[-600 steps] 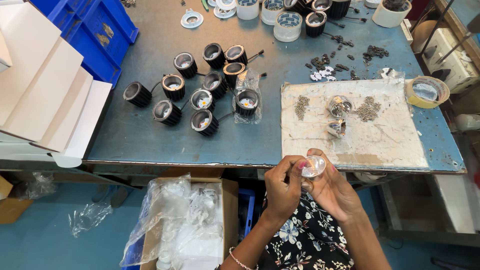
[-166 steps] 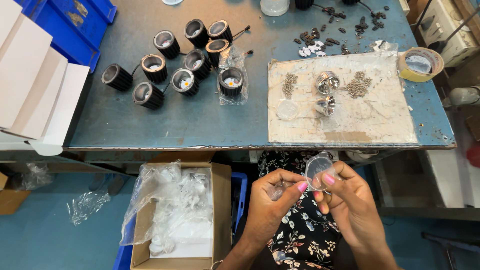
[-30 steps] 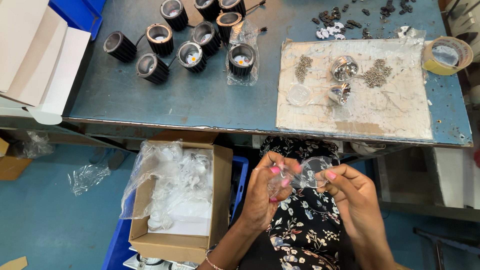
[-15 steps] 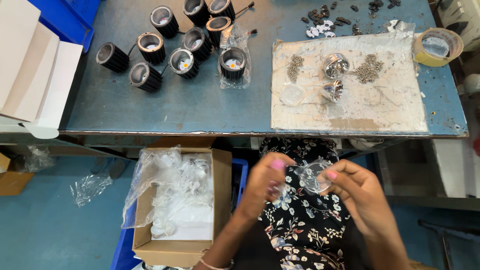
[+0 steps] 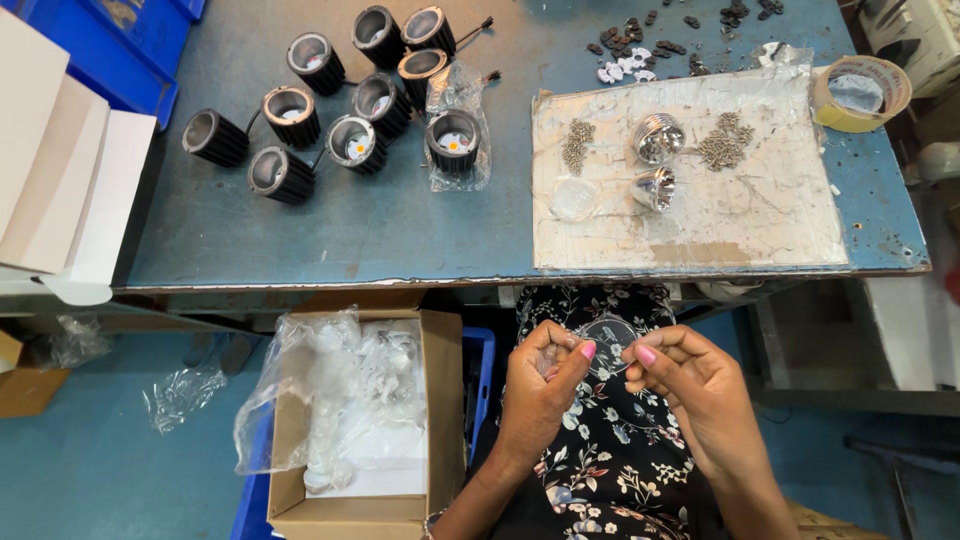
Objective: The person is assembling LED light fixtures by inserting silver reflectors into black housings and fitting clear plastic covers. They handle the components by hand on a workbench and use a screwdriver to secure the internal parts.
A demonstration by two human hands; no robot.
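A clear round disc (image 5: pixel 608 343) is sitting between the two hands, over the person's lap and just near of the desk's (image 5: pixel 400 230) front edge. The left hand (image 5: pixel 540 390) is pinching the disc's left rim between thumb and fingertips, so its grip is closing on the disc. The right hand (image 5: pixel 695 385) is touching the right rim with its thumb and forefinger, the other fingers curling in; its grip is also closing on the disc. Both hands are lying just beside each other, with the disc bridging the gap above a flowered black dress (image 5: pixel 610 470).

To the left of the hands, on the floor, a cardboard box (image 5: pixel 440 400) is standing open, and crumpled clear plastic bags (image 5: pixel 340 390) are filling it.

On the desk, farther away, a pale worn board (image 5: pixel 740 215) is lying to the right. On it are resting two shiny metal reflectors (image 5: pixel 657 138), two small heaps of screws (image 5: pixel 724 141) and another clear disc (image 5: pixel 574 198). A roll of tape (image 5: pixel 860 92) is sitting at the far right corner. To the left of the board, a cluster of black round lamp housings (image 5: pixel 350 95) is standing, one of them wrapped in a plastic bag. White cardboard sheets (image 5: pixel 60 170) are lying at the far left edge.
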